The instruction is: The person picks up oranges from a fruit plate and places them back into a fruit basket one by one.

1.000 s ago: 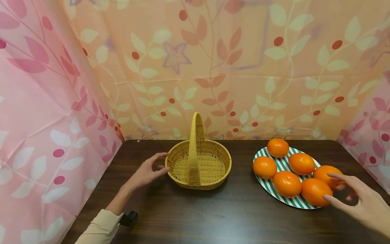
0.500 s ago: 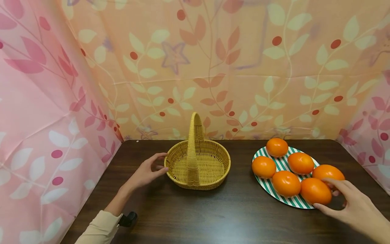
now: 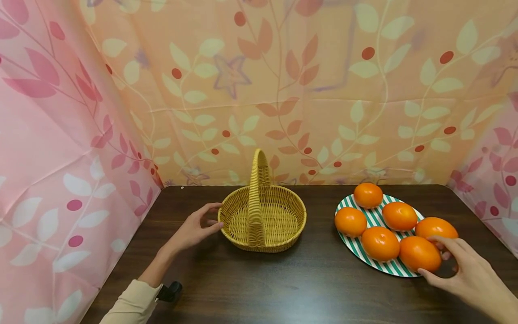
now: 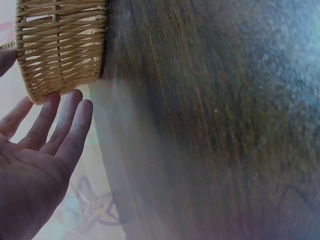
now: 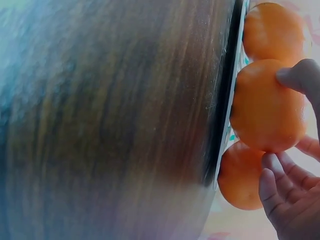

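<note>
My left hand (image 3: 196, 228) touches the left end of a yellow wicker basket (image 3: 283, 220) with a tall arched handle. Its thumb lies at the rim; in the left wrist view, relaxed, nearly straight fingers (image 4: 70, 125) meet the woven wall (image 4: 62, 55). No fruit lies inside the basket. On the right, my right hand (image 3: 465, 265) has thumb and fingers around the front-right fruit (image 3: 420, 254), smooth, glossy and orange. The right wrist view shows the thumb on one side of this fruit (image 5: 267, 107) and fingertips on the other. It sits on the plate (image 3: 390, 267).
Several more orange fruits (image 3: 380, 244) share the green-and-white striped plate, one (image 3: 437, 228) right behind the held fruit. Dark wooden table (image 3: 283, 288) lies in front of basket and plate. A leaf-patterned cloth (image 3: 259, 90) hangs behind, and a pink one (image 3: 52, 157) at the left.
My right hand has come left and its thumb and fingers have closed around the front-right fruit; over the last half second it barely moves. The left hand stays at the basket.
</note>
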### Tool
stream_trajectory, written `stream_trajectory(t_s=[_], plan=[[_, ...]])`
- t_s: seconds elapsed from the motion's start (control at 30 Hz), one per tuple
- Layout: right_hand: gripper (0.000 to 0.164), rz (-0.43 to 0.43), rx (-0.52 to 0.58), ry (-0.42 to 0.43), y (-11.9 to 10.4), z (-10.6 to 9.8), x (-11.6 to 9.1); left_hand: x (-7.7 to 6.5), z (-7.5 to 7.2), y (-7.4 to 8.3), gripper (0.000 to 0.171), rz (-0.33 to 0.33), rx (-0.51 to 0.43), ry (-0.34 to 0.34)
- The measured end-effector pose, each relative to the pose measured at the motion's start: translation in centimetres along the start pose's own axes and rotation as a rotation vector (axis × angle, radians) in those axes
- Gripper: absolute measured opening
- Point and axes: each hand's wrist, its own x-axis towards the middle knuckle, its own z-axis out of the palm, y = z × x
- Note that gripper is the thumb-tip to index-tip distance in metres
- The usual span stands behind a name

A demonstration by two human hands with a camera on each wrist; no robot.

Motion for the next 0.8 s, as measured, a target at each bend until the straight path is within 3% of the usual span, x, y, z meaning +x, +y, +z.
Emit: stream_trajectory(t_s=[0.43,0.67,0.8], plan=[[0.087,-0.002,-0.001,0.031,-0.2,-0.5,0.2,-0.1,-0.1,0.0,0.059,-0.013,-0.011,-0.009],[0.094,-0.028,0.101,0.136,-0.6,-1.9,1.5,-0.1,-0.1,-0.1,0.059,-0.011,-0.004,-0.005],[0.092,0.006,0.18,0.144,-0.9,-2.6,2.5,-0.1,0.0,-0.1,0.06,-0.006,-0.006,-0.007]])
